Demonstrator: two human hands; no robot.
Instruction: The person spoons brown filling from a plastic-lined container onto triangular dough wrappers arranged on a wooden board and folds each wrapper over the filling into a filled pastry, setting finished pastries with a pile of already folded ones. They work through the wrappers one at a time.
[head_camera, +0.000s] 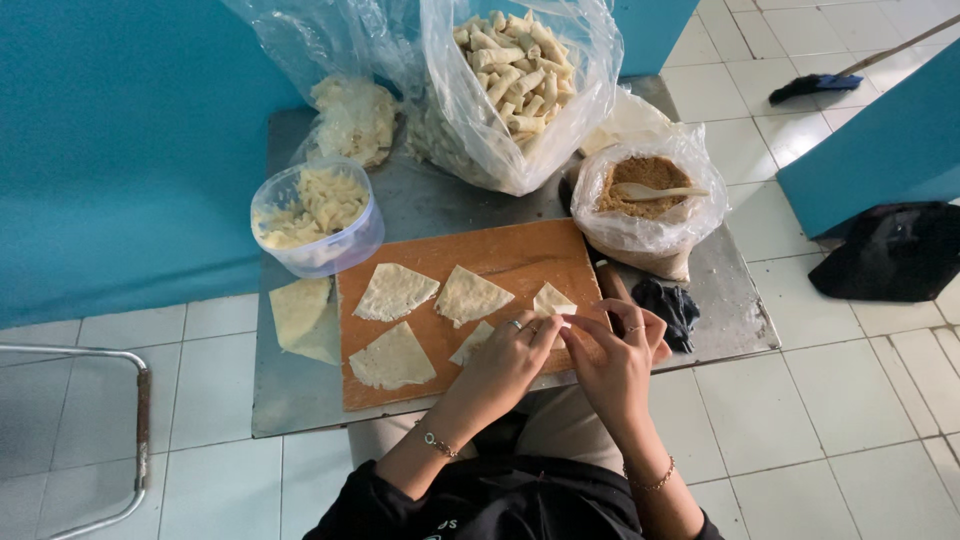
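hands: 2, left (505, 360) + right (615, 355) | dough triangles on board (395, 292): 5 | boards (520, 255): 1 | plastic tubs (317, 220): 1 | clear bags upper centre (510, 90): 3 | spoons (655, 190): 1 | bracelets (437, 441): 2

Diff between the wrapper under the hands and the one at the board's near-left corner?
The wrapper under the hands is partly folded or rolled, pinched by the left hand and right hand; the corner wrapper lies flat and untouched. The first shows only a small part past the fingers; the second shows whole, a full triangle. Both are pale dough pieces on the wooden board.
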